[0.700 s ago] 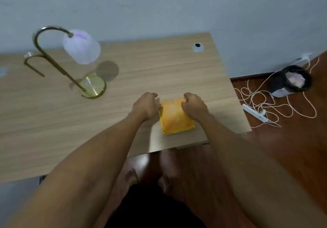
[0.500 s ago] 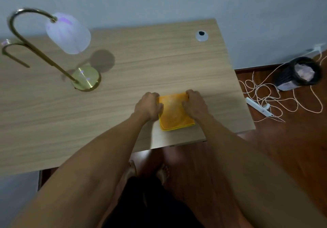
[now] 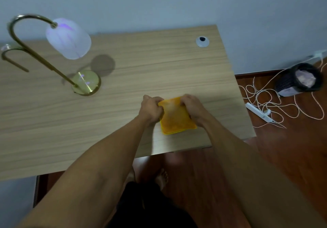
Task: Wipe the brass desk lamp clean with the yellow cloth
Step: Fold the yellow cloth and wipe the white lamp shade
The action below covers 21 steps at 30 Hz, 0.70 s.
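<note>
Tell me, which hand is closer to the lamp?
Left. The left hand grips the cloth on the lamp's side; the right hand grips its far side.

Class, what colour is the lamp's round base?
Shiny brass-gold base, seen in the head view.

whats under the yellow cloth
The folded yellow cloth lies flat on the wooden desk. Only desk surface shows around it; whatever is directly beneath is covered. The left hand and right hand grip its far corners.
</note>
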Tool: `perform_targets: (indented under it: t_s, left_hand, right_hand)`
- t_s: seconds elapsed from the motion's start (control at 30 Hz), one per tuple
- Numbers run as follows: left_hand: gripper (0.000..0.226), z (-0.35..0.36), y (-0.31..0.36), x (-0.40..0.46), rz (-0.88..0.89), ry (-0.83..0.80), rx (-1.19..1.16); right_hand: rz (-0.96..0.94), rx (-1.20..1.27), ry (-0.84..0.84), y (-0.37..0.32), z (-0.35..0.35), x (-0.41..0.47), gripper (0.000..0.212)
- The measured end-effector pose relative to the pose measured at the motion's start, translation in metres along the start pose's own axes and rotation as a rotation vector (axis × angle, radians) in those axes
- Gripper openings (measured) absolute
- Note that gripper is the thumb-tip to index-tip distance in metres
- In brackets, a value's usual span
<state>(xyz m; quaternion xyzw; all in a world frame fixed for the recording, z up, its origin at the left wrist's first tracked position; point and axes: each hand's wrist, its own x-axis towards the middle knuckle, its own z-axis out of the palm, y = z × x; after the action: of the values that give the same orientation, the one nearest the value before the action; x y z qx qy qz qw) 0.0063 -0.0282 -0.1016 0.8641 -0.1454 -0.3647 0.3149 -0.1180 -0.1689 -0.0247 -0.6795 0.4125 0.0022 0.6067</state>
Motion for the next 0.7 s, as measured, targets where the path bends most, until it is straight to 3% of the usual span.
perform_targets:
  t_s: [0.07, 0.17, 0.27, 0.33, 0.53, 0.7]
  left_hand:
    - [0.020, -0.021, 0.027, -0.029, -0.033, 0.015, -0.138]
    - [0.021, -0.055, 0.052, -0.053, -0.040, -0.005, -0.325]
    - [0.015, -0.093, 0.063, -0.059, -0.064, 0.004, -0.465]
    - [0.010, -0.116, 0.073, -0.064, -0.051, 0.044, -0.545]
    - [0.006, -0.192, 0.089, -0.086, 0.078, 0.083, -0.570]
    - [0.005, -0.245, 0.081, -0.098, 0.177, 0.159, -0.641]
  right_hand:
    - [0.057, 0.088, -0.057, -0.010, -0.002, -0.004, 0.012]
    - [0.179, 0.248, -0.154, -0.024, -0.007, -0.006, 0.018]
    - [0.230, 0.398, -0.215, -0.053, -0.005, -0.008, 0.038]
    - [0.202, 0.442, -0.284, -0.084, 0.004, -0.018, 0.029]
    - [0.043, 0.527, -0.511, -0.144, 0.049, -0.030, 0.046]
    - [-0.071, 0.617, -0.515, -0.172, 0.095, -0.040, 0.047]
